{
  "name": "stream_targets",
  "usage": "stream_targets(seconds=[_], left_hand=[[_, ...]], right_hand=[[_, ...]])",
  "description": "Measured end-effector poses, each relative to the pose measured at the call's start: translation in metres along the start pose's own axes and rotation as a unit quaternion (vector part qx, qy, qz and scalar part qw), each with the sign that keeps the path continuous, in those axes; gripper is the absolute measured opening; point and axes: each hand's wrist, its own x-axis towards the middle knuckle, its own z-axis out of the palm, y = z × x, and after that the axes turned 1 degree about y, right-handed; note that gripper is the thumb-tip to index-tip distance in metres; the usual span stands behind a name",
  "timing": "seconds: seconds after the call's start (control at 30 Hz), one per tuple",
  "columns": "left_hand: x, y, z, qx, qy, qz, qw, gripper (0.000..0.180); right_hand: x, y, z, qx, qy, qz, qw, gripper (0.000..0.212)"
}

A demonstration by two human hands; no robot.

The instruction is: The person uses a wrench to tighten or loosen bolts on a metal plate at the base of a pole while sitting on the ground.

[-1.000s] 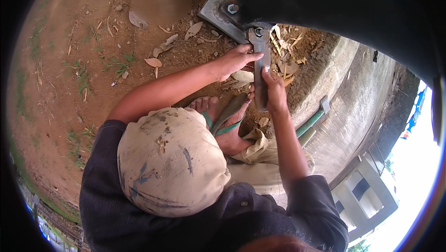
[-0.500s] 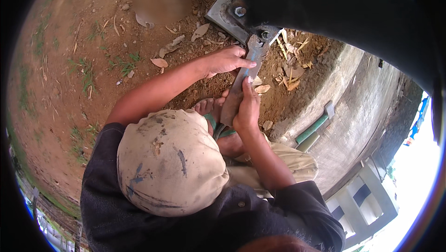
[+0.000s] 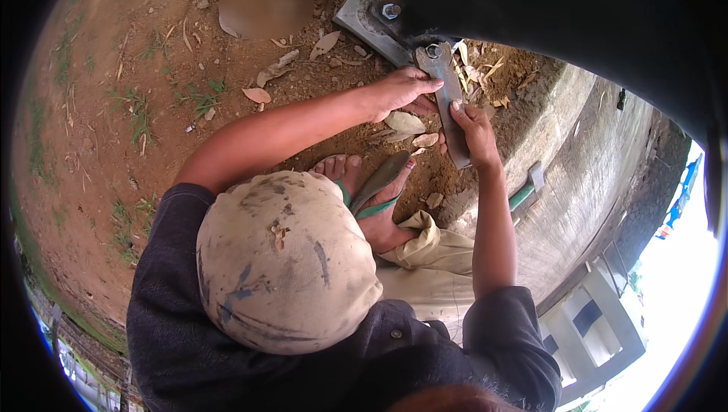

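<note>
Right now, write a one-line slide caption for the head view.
A crouching person in a dusty cap holds a flat wrench on a base-plate bolt beside a dark pole.

The scene lies outdoors in bright daylight. The ground [image 3: 136, 70] is bare reddish-brown earth, scattered with dry leaves [image 3: 256, 95], twigs and sparse tufts of grass [image 3: 136, 120]. On the right a grey concrete wall [image 3: 591, 177] curves along the dirt, with a green pipe [image 3: 522, 196] lying at its foot. Beyond the wall, at the lower right, a pale concrete structure [image 3: 599, 321] stands under a washed-out white sky [image 3: 675, 290].
</note>
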Motion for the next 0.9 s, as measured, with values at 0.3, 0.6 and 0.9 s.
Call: stream_targets(seconds=[0.3,0.6,0.9], left_hand=[[-0.015,-0.004,-0.009,-0.006,0.033,0.043,0.999,0.044],[-0.025,0.055,-0.034,0.262,0.016,-0.044,0.964,0.042],[-0.02,-0.015,0.001,0.012,0.007,-0.011,1.0,0.039]], right_hand=[[-0.036,-0.008,0.102,0.259,0.129,0.082,0.954,0.034],[-0.005,-0.004,0.191,0.498,0.164,0.046,0.851,0.039],[-0.046,0.024,0.072,0.22,0.044,0.048,0.973,0.04]])
